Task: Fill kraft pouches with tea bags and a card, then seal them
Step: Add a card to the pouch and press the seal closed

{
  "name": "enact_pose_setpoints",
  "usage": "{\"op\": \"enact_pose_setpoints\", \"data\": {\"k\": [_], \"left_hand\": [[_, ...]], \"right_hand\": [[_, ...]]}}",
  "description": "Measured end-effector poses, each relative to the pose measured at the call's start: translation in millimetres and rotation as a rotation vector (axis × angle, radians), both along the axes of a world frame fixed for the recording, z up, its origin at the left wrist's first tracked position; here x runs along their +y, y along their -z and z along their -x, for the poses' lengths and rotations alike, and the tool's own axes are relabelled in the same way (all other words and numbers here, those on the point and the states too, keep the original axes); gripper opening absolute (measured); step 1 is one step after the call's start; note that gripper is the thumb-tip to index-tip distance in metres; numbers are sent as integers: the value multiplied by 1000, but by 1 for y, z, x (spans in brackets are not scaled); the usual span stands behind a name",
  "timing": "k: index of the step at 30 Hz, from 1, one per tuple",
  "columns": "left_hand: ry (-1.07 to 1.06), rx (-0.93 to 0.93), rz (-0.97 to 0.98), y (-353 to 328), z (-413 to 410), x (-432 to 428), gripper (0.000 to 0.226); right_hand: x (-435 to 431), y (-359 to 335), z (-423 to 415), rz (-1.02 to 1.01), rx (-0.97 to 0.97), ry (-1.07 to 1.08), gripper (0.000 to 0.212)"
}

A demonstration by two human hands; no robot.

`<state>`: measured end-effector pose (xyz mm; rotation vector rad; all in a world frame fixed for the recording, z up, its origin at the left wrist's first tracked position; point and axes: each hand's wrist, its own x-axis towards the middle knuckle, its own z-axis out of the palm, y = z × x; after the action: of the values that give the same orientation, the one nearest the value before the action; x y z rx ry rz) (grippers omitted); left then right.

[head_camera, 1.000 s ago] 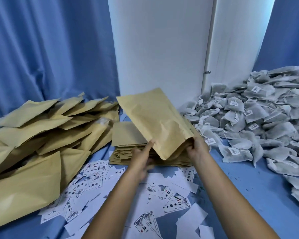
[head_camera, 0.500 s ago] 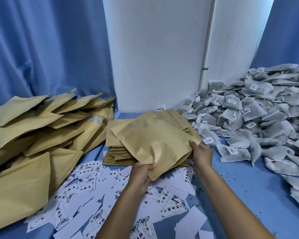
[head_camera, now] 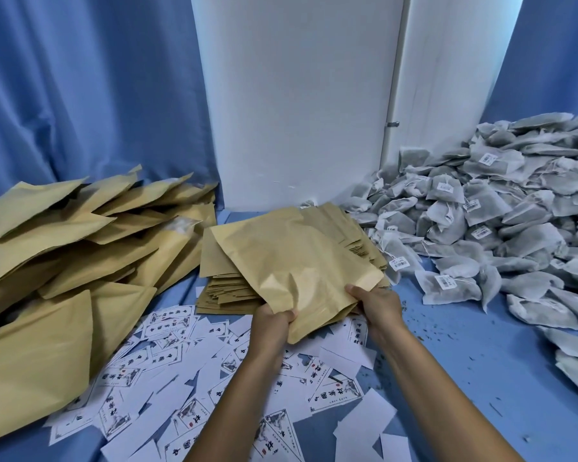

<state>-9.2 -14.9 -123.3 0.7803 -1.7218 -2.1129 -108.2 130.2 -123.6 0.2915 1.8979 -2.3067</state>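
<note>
Blue cloth covers the bench (head_camera: 464, 355). At the left, stuffed pouches (head_camera: 64, 261) lie piled out of the way. Cards (head_camera: 167, 358) lie low in the middle. The left hand (head_camera: 274, 325) and right hand (head_camera: 377, 303) both pinch one kraft pouch (head_camera: 301, 261) by its near edge, probably to open it. Tea bags (head_camera: 501, 221) wait at the right.

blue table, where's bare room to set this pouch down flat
The widest bare patch of the blue table lies right of the right hand, bordered by the tea bag heap and the scattered cards; only crumbs there. Left is crowded with filled pouches; the empty pouch stack fills the centre.
</note>
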Motion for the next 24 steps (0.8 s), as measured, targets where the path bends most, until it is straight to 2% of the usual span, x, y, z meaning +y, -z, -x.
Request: {"op": "enact_pose_setpoints", "data": {"k": [2, 6, 8, 13, 18, 22, 24], "left_hand": [[15, 7, -111, 2, 0, 1, 18], [129, 74, -493, 3, 1, 6, 18], [161, 65, -481, 2, 2, 7, 24], [92, 34, -400, 0, 4, 6, 27], [67, 28, -340, 2, 6, 11, 26], [60, 29, -359, 1, 5, 15, 26], [57, 42, -355, 3, 6, 15, 25]], "right_hand": [[2, 1, 1, -1, 15, 46, 33], [-3, -2, -4, 93, 22, -58, 15], [-6, -2, -7, 57, 42, -125, 16], [0, -1, -5, -80, 100, -12, 24], [-2, 6, -11, -73, 47, -196, 24], [-4, 11, -13, -46, 80, -110, 16], [-6, 11, -18, -30, 89, -171, 15]]}}
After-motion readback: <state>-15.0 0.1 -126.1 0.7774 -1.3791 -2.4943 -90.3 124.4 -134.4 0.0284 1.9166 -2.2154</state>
